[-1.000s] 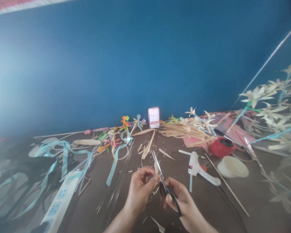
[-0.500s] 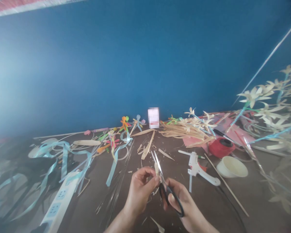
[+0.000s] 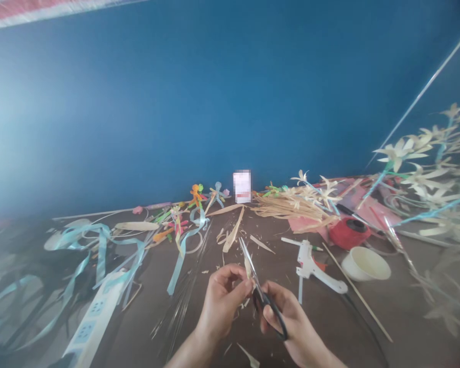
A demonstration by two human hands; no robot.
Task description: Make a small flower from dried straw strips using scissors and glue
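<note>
Black-handled scissors (image 3: 272, 310) are in my right hand (image 3: 291, 317), fingers and thumb in the loops, with the blades pointing away and nearly together. My left hand (image 3: 224, 296) pinches a small pale strip of dried husk (image 3: 248, 267), which stands up from the fingertips right against the blades. Part of the strip is hidden by my fingers. Beyond the blade tips, longer husk pieces (image 3: 235, 230) lie on the dark table (image 3: 138, 327), and small cut scraps are scattered under and around my hands.
At right lie a white glue gun (image 3: 310, 268), a thin stick (image 3: 356, 291), a cream bowl (image 3: 366, 264), a red spool (image 3: 348, 232) and husk flowers (image 3: 398, 152). A power strip (image 3: 94, 317) and blue ribbon (image 3: 103, 235) occupy the left. Behind is a husk bundle (image 3: 291, 204).
The scissor blades have closed together beside the husk strip, and the handles have drawn closer under my right fingers. My left hand has stayed nearly still.
</note>
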